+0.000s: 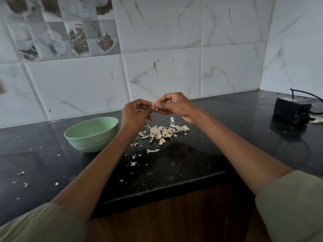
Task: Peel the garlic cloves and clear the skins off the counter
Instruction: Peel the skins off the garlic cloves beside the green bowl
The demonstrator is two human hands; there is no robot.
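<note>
Both hands are raised above the black counter (183, 159), fingertips meeting on one small garlic clove (154, 107). My left hand (134, 116) pinches it from the left and my right hand (173, 104) grips it from the right. Most of the clove is hidden by the fingers. Below the hands lies a pile of garlic cloves and papery skins (162, 132). Loose skin flakes (153, 151) are scattered toward the front edge and the left. A light green bowl (90, 135) stands to the left of the pile, just beside my left forearm.
A black box with a cable (291, 109) sits at the far right of the counter, with a bit of garlic skin (316, 120) beside it. A tiled wall backs the counter. The counter's front edge (166, 187) runs above a wooden cabinet.
</note>
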